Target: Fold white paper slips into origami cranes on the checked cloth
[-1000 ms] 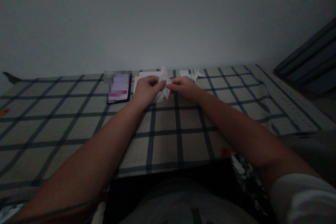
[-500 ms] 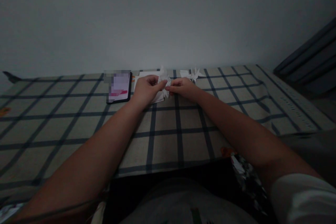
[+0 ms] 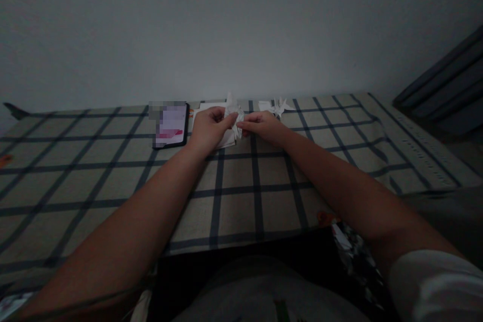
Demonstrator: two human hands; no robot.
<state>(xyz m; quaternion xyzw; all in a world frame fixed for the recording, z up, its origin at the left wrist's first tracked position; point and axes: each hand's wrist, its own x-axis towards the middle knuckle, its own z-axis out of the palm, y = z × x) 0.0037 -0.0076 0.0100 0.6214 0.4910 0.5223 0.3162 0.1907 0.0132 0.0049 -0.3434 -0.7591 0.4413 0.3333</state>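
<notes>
Creased white paper (image 3: 233, 106), pinched over the far middle of a checked cloth (image 3: 237, 214).
The left hand (image 3: 210, 128) and right hand (image 3: 266, 127) hold its thin folds between thumb and fingers; flat sheets (image 3: 228, 140) lie just left, a spiky paper shape (image 3: 279, 107) right, a rectangular phone (image 3: 171, 126) farther left.

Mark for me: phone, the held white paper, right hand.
Phone (image 3: 172, 123): head view, middle of its screen.
Held white paper (image 3: 234, 107): head view, upper part.
Right hand (image 3: 266, 127): head view, back of the hand.

legible text: none read | tablecloth (image 3: 237, 206) right border: lettering (image 3: 426, 162) seen, blurred | phone (image 3: 172, 126) screen: pixelated, unreadable
</notes>
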